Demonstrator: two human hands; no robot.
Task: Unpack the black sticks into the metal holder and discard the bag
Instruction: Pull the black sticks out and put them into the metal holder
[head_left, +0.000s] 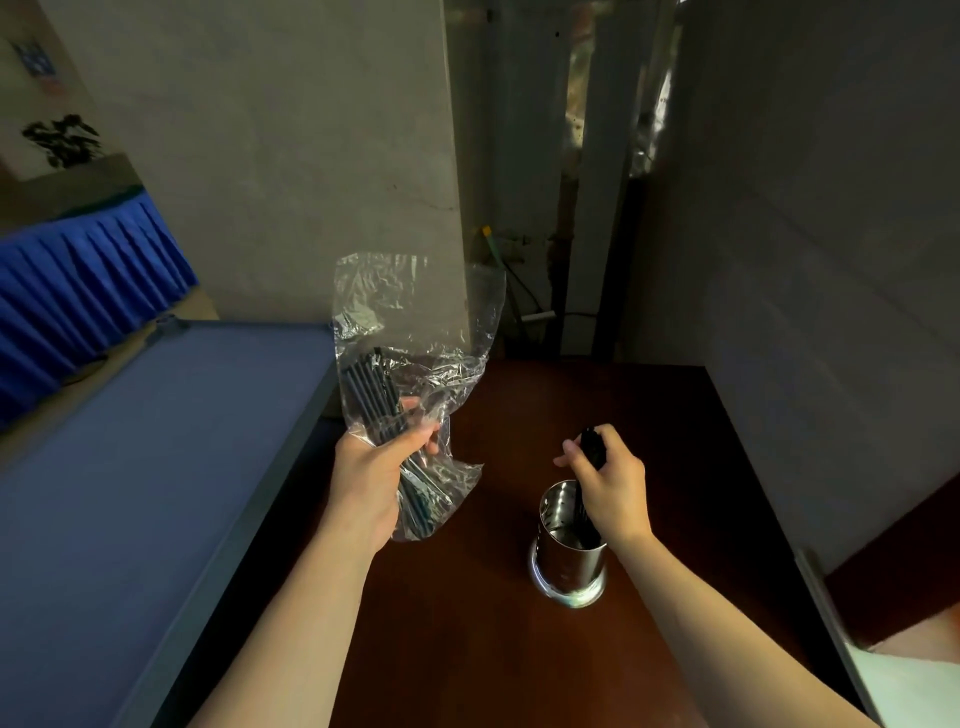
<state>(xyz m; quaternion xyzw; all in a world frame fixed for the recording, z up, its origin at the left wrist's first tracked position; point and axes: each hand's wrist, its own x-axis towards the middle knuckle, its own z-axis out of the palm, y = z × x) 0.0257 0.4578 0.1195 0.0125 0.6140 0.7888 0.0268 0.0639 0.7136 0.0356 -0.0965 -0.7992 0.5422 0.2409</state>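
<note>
Two bare forearms reach in from 6 o'clock over a dark brown desk (467, 649).

Holder (570, 545): shiny metal cylinder, upright on the desk at approx 4 o'clock from frame centre, open top facing up, wider base ring touching the desk.

R hand (602, 475) is right above the holder's mouth, fingers curled round a small bunch of black sticks (592, 457). Top ends poke out above the fist; lower ends are down inside the holder, leaning on its right inner wall. Can't tell if they reach the bottom.

L hand (374, 478) is at 9 o'clock from the holder, well apart from it, held up over the desk's left edge. It grips a clear crinkled plastic bag (415, 332) w/ the rest of the sticks still inside (371, 389); thumb & fingers wrap round bag and bundle together. The bundle runs from approx 11 to 5 o'clock through the fist. The bag's loose upper part stands up empty toward 12 o'clock; its lower end hangs below the palm.

Left of the desk, at 8–9 o'clock, a flat blue-grey surface (130, 467) w/ a grey rim. Beyond it, at 10 o'clock, pleated blue cloth (78, 291) and, further back, a dark leafy plant (62, 140).

At 12 o'clock a grey wall (285, 156); at 2 o'clock another grey wall (831, 234).
</note>
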